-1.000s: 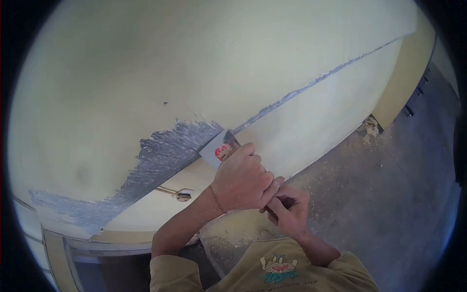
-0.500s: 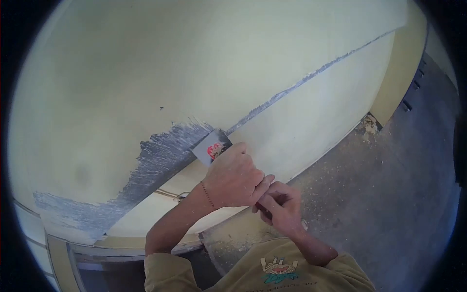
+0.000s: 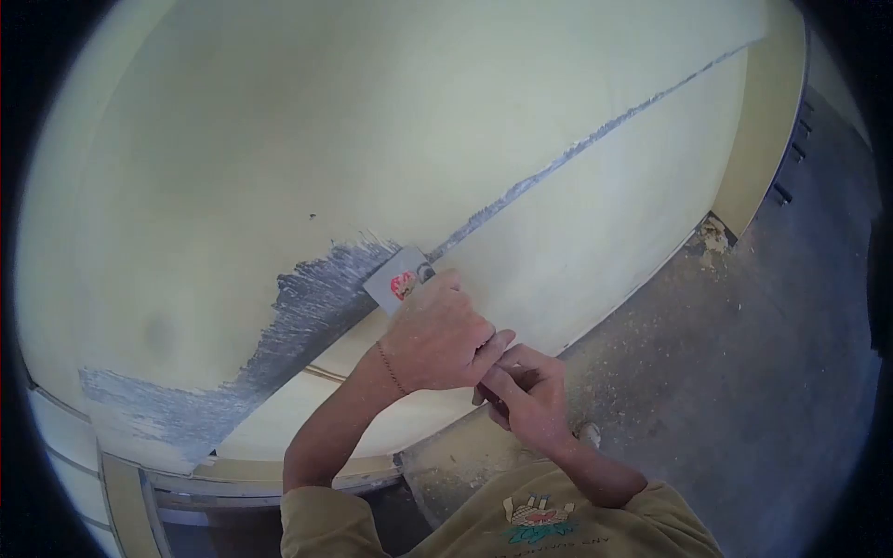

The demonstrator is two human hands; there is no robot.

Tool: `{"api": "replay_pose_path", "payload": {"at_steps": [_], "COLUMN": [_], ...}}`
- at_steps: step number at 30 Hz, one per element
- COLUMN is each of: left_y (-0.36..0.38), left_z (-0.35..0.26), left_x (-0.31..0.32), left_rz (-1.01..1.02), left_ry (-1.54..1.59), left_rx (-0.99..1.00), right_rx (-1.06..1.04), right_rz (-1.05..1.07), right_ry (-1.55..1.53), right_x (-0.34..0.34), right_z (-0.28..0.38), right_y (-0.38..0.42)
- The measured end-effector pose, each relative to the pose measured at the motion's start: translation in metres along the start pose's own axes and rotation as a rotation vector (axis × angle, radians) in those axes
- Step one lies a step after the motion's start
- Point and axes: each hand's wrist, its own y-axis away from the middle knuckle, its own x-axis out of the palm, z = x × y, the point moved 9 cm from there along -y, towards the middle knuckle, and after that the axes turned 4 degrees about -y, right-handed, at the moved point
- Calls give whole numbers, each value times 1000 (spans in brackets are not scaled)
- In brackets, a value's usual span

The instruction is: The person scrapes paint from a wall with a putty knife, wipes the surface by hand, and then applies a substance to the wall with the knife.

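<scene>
My left hand [image 3: 435, 337], with a thin bracelet at its wrist, is closed around a scraper. The flat grey blade of the scraper [image 3: 391, 281], with a red picture on it, lies against the lower edge of the scraped grey band [image 3: 321, 312] on the pale wall [image 3: 279, 121]. Just below and to the right, my right hand [image 3: 535, 400] is curled at the handle's end and touches my left hand. The fingers cover most of the handle.
A narrow scraped line [image 3: 567, 158] runs up to the right along the wall. The grey floor [image 3: 688, 372] is speckled with pale chips. Damaged plaster [image 3: 714, 237] shows at the wall's base. A frame [image 3: 126, 502] stands at lower left, and dark pegs [image 3: 783, 194] at the right.
Both hands and the scraper have shifted slightly left in the view. The wall and floor have also shifted a little, as the camera moved. The grip looks the same.
</scene>
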Motion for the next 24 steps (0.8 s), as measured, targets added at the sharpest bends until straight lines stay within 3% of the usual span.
{"api": "replay_pose_path", "payload": {"at_steps": [2,11,24], "left_y": [3,2,6], "left_z": [-3,-9,7], "left_x": [0,8,-18], "left_rz": [-94,-37,-128], "left_ry": [-36,-20,13], "left_rx": [-1,39,-8], "right_rx": [15,-62,-12], "right_rz": [-16,12,-46], "right_ry": [27,38,58], "right_x": [-11,-3,1], "right_z": [-3,7,5], "right_y": [5,-2,-4]}}
